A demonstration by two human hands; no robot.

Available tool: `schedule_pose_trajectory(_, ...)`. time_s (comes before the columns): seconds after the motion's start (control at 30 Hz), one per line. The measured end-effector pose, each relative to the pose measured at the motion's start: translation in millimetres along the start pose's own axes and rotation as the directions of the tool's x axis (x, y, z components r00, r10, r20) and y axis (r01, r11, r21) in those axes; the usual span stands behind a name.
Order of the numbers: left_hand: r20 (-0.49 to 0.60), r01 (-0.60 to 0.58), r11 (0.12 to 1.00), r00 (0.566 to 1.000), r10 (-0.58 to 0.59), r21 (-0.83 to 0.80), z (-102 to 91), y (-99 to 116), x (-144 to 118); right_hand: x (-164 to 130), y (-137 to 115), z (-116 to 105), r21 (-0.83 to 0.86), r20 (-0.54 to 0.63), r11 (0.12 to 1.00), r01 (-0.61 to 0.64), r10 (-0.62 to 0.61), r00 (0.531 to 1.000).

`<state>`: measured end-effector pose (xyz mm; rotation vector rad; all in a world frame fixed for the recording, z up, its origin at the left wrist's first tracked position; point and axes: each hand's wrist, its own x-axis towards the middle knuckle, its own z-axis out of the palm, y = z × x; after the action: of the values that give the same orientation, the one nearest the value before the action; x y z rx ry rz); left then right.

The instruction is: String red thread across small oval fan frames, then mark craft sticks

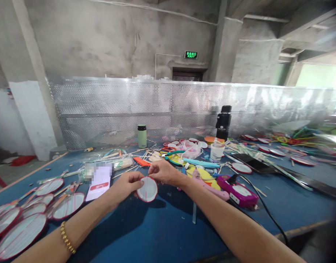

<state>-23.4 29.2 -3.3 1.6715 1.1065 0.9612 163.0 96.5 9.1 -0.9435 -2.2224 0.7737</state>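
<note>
My left hand (132,183) pinches the round disc (147,190) at its upper-left rim; my right hand (163,171) curls at its top, grip unclear. Above the table (121,233), inside its near edge, it faces me, stripes upright.

I see the left hand (132,182) holding a red-rimmed disc (147,190) above the blue table (162,235), while the right hand (163,171) is at its upper edge. A phone (100,184) lies beside the left forearm (100,208).

Round pale disc (147,190), red-rimmed (faintly pink-streaked), facing the viewer, held aloft.
</note>
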Motion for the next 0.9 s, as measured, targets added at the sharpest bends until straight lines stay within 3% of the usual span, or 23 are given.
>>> schedule_pose_trajectory(0.2, 0.016, -0.044, 0.999, 0.999, 0.044, 0.017, 1.1, 8, -7, -6, -7, 2, 0.036, -0.022, 0.996, 0.079, -0.078, 0.997)
schedule_pose_trajectory(0.4, 0.089, -0.011, 0.998, 0.996, 0.017, -0.068, -4.5, -5, -5, -14, -17, 0, 0.008, 0.077, 0.987, 0.162, -0.162, 0.984)
schedule_pose_trajectory(0.63, 0.127, 0.004, 0.998, 0.992, 0.004, -0.057, -5.7, -5, -5, -14, -15, -4, 0.313, 0.262, 0.95, -0.018, -0.068, 0.963)
schedule_pose_trajectory(0.9, 0.057, 0.009, 0.998, 0.998, -0.006, -0.066, -3.5, 1, -5, -6, -2, -11, 0.471, 0.197, 0.879, -0.073, -0.024, 0.98)
